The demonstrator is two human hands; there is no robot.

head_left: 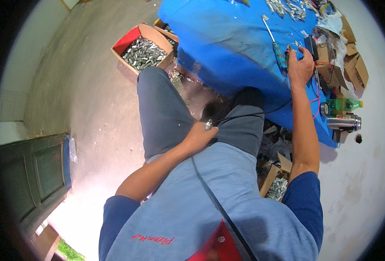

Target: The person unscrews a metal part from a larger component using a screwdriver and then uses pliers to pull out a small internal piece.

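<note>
My left hand [197,137] rests over my lap, its fingers closed around a small silvery metal piece [208,125]. Much of that piece is hidden by the fingers. My right hand [301,68] is stretched over the blue-covered table [227,39], thumb and forefinger apart, with small bits lying by the fingertips. Just left of it lies a screwdriver [279,56] with a teal handle and a long metal shaft. A small black box-shaped device [311,47] sits right beside the fingers.
A carton [166,45] of small metal cylinders stands on the floor beyond my knee; another carton [268,180] of metal parts is by my right elbow. A black cable [253,114] crosses my thigh. A steel flask [344,122] and green bottle [344,105] lie at the table's right edge.
</note>
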